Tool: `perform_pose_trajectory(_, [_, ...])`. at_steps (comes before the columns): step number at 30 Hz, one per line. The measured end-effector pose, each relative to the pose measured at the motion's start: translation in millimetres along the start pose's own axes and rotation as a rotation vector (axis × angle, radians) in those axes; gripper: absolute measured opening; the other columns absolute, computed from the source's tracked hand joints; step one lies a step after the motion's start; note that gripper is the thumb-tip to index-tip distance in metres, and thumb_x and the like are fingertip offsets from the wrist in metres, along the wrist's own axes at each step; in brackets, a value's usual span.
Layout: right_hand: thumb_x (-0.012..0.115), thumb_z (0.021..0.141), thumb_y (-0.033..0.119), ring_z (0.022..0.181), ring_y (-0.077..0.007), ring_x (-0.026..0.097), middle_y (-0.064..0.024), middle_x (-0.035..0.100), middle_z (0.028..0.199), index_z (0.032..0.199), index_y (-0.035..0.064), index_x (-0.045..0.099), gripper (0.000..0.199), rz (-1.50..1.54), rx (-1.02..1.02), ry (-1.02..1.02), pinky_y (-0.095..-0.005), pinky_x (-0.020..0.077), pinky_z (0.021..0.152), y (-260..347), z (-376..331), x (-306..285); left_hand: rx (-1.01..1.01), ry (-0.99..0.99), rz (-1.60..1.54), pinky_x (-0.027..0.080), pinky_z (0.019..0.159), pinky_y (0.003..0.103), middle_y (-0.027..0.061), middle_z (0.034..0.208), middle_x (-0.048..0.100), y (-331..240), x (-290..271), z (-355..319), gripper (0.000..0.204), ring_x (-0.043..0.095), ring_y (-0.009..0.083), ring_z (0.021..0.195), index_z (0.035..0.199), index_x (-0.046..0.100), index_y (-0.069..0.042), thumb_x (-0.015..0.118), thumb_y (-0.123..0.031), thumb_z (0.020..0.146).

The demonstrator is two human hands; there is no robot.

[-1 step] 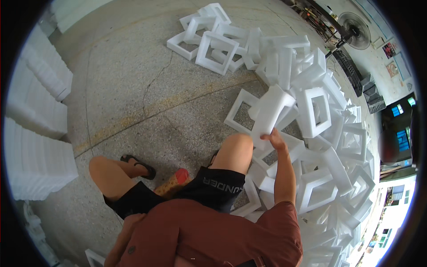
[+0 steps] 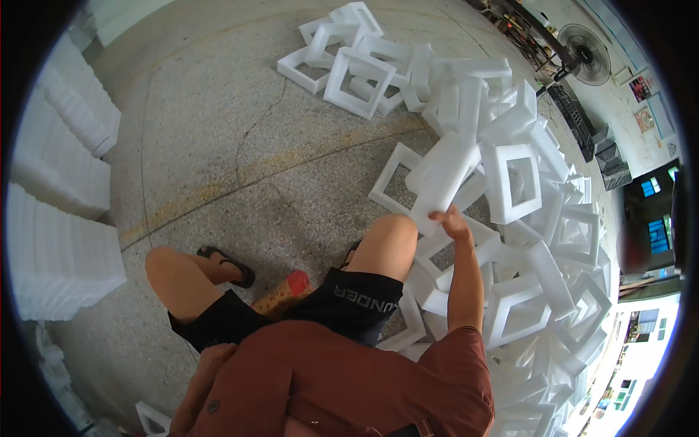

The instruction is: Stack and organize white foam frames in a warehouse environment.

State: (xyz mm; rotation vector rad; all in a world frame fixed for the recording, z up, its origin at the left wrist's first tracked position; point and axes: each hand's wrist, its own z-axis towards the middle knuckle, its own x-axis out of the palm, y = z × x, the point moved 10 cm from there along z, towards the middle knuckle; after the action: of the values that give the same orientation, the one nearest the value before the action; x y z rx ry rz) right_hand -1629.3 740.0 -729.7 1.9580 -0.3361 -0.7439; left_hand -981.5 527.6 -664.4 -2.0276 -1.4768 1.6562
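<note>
My right hand (image 2: 453, 222) grips the near end of a white foam frame (image 2: 443, 178), thumb on its side and fingers partly hidden behind it. The piece stands tilted beyond my right knee, over other foam pieces. Next to it lies an open rectangular foam frame (image 2: 397, 178) on the floor, and another foam frame (image 2: 502, 186) leans in the heap to its right. At my left side, my left hand (image 2: 217, 357) rests by the hem of my red-brown shirt. Its fingers are mostly hidden, so whether it holds anything does not show.
A large loose heap of foam frames (image 2: 539, 291) spreads along my right, with more foam frames (image 2: 357, 80) ahead. Neat white foam stacks (image 2: 65, 255) stand at the left. A standing fan (image 2: 582, 54) is at the far right. Between my legs is a patterned seat (image 2: 287, 295) with a red end.
The held foam frame has tipped slightly, with its far end a little lower and turned. My right hand keeps its grip. The view has shifted a little.
</note>
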Motion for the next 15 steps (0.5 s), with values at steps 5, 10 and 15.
perform_pose_trajectory(5, [0.063,0.073,0.012,0.104,-0.0246,0.061,-0.0130,0.062,0.113,0.131,-0.0057,0.048,0.062,0.610,-0.115,-0.026,-0.0389,0.0525,0.092,92.8,30.3,8.3,-0.053,-0.011,-0.066,0.051,0.066,0.039,0.0124,0.086,0.064,-1.5,-7.0,-9.7,0.012,0.064,0.0308,0.078,0.091,0.066,-0.006,0.063,-0.014,0.083])
perform_pose_trajectory(10, [0.069,0.073,0.015,0.101,-0.0257,0.063,-0.0150,0.064,0.112,0.137,0.0008,0.048,0.069,0.184,-0.247,-0.130,-0.0373,0.0513,0.089,121.8,69.2,25.9,0.016,-0.125,-0.068,0.051,0.066,0.039,0.0128,0.084,0.063,-24.1,-26.3,12.3,0.013,0.064,0.0315,0.077,0.094,0.066,-0.005,0.067,-0.012,0.083])
perform_pose_trajectory(15, [0.076,0.065,0.019,0.109,-0.0305,0.064,-0.0235,0.065,0.120,0.145,0.0009,0.041,0.089,-0.370,-0.088,-0.172,-0.0380,0.0484,0.095,40.9,97.2,77.8,0.013,-0.158,0.050,0.050,0.069,0.042,0.0135,0.084,0.060,-27.1,-33.0,27.1,0.018,0.062,0.0338,0.080,0.099,0.065,-0.006,0.069,-0.013,0.082])
